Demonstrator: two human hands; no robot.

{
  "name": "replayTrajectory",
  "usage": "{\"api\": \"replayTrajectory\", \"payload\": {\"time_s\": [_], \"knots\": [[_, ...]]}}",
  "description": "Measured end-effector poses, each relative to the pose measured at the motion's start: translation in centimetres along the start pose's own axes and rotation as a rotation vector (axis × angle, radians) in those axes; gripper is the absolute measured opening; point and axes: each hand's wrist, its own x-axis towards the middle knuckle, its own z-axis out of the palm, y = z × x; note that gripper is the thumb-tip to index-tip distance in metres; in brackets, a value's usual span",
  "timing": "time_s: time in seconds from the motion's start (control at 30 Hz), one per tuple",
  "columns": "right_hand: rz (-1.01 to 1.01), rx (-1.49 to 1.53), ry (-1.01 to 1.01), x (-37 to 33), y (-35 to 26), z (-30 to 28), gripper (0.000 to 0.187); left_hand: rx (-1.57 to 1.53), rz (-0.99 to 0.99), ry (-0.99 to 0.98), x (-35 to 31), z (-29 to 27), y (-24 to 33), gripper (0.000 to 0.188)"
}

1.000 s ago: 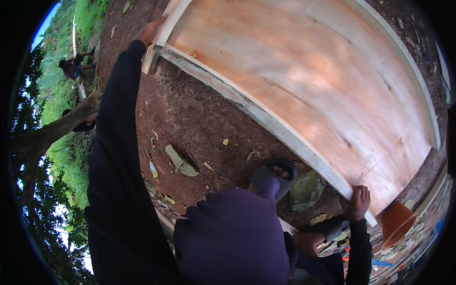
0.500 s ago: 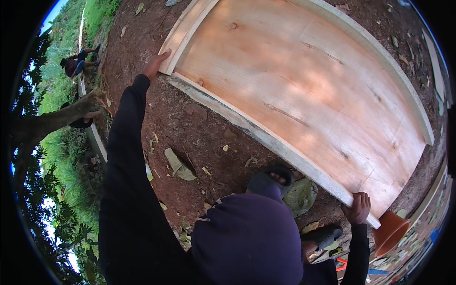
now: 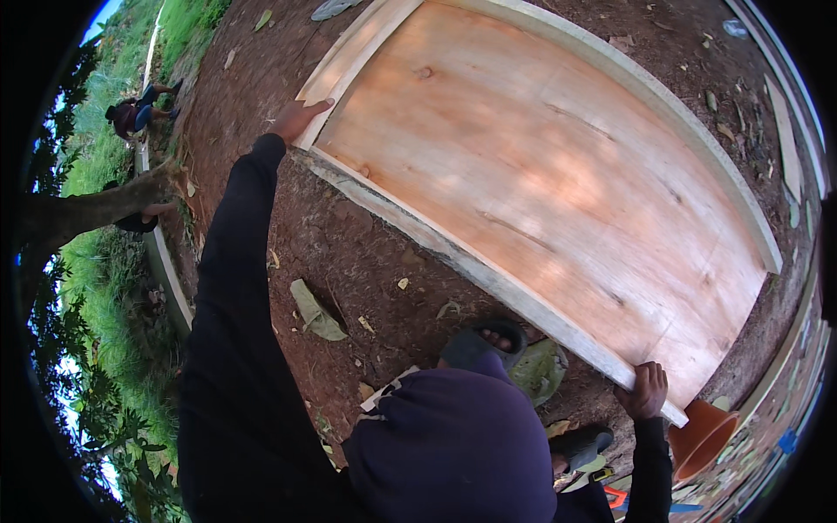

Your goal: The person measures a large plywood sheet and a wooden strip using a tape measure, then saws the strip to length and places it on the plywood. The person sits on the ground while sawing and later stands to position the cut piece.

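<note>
A large plywood panel (image 3: 540,174) with wooden strips along its edges lies tilted before me. My left hand (image 3: 298,120) is closed on the near corner of its left end strip (image 3: 362,65), thumb on top. Farther right, my right hand (image 3: 643,390) has its fingers wrapped over the near edge strip (image 3: 488,270), close to the panel's right end. The undersides of the strips, and parts of both hands' grip, are hidden.
An orange-brown bucket (image 3: 702,440) stands by the right corner. My sandalled foot (image 3: 488,342) is near the edge strip, beside large dry leaves (image 3: 539,370). An orange-handled saw (image 3: 615,498) and a tape measure (image 3: 602,474) lie lower right. A tree trunk (image 3: 96,209) and a person (image 3: 131,116) are left.
My view has shifted slightly, so the panel, leaves and bucket sit a little lower and the right side farther left. Both hands keep their hold on the panel.
</note>
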Motion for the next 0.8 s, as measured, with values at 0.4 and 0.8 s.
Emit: {"api": "replayTrajectory", "payload": {"time_s": [0.4,0.8], "knots": [[0.013,-0.017,-0.003,0.0,0.0,-0.1,0.052,0.047,0.13,0.086,-2.6,0.7,1.5,0.06],[0.036,-0.018,-0.007,-0.5,-0.3,0.8,0.053,-0.07,0.042,0.045,0.0,0.5,1.9,0.059]]}}
